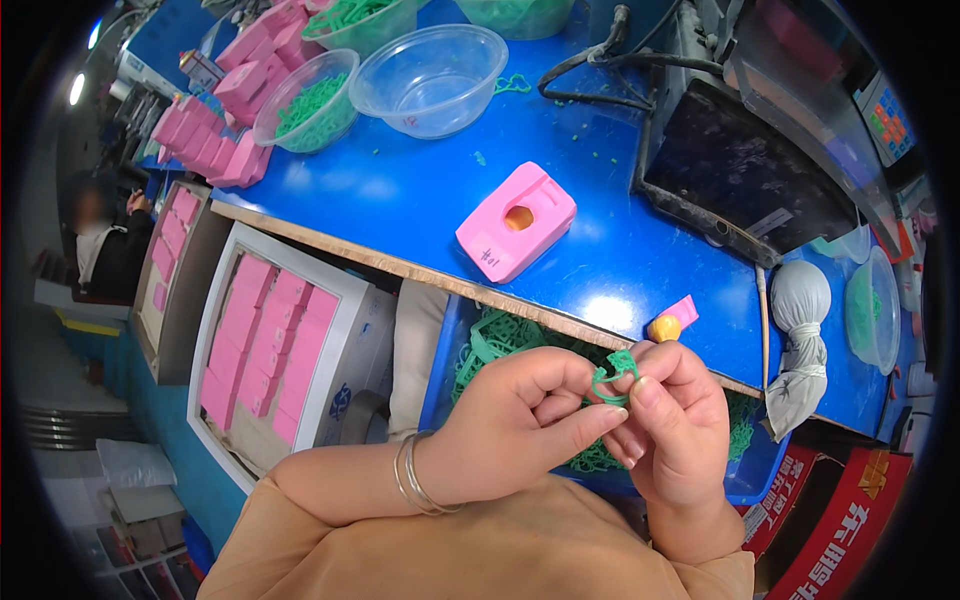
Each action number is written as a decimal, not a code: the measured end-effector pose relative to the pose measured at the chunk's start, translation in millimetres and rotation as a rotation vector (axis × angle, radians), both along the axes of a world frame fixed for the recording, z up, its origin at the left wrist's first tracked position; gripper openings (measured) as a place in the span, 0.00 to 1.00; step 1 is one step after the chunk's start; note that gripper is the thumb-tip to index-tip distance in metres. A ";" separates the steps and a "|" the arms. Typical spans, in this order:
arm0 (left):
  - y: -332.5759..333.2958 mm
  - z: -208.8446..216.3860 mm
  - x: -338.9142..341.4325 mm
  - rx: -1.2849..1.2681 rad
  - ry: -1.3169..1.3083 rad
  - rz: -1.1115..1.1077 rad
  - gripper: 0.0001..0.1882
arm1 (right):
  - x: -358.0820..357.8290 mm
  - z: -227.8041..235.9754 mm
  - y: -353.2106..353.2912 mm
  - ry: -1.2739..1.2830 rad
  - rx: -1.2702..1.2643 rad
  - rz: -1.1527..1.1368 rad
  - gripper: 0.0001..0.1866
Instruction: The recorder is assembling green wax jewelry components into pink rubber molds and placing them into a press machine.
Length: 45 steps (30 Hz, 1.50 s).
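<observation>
Left hand (540, 400) and right hand (685, 415) pinch small green piece (622, 362) between fingertips, above blue bin (436, 388). Handling judged partway: piece unreleased; green strands (480, 345) lie in bin, others in bowl (268, 128) on bench (400, 195).

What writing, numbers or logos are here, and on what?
I copy no lettering; it stands here:
Pink block with a hole: a dark handwritten mark.
Red carton: large pale printed characters.
White box: dark blue print, blurred.
Clear bowl: small red mark, too small to read.
Black panel: a pale label, also unreadable.
Colourful panel: any marks too small.
</observation>
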<state>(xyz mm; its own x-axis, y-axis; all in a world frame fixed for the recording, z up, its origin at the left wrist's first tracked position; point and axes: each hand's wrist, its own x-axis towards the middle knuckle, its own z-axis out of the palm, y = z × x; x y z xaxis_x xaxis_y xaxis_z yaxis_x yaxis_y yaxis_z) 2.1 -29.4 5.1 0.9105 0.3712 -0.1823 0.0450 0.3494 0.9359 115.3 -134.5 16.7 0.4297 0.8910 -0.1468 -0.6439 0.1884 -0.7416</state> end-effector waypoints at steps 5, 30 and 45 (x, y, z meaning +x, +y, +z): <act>5.3 14.8 0.5 -0.114 0.091 -0.017 0.07 | 0.4 0.4 -1.1 -0.018 -0.030 -0.043 0.04; 0.7 6.4 -2.1 0.054 0.054 -0.030 0.07 | -0.8 -1.5 -2.1 -0.093 -0.060 -0.016 0.01; 3.7 14.4 3.4 -0.365 0.074 -0.113 0.08 | 0.0 -0.5 -2.8 -0.110 -0.058 -0.029 0.02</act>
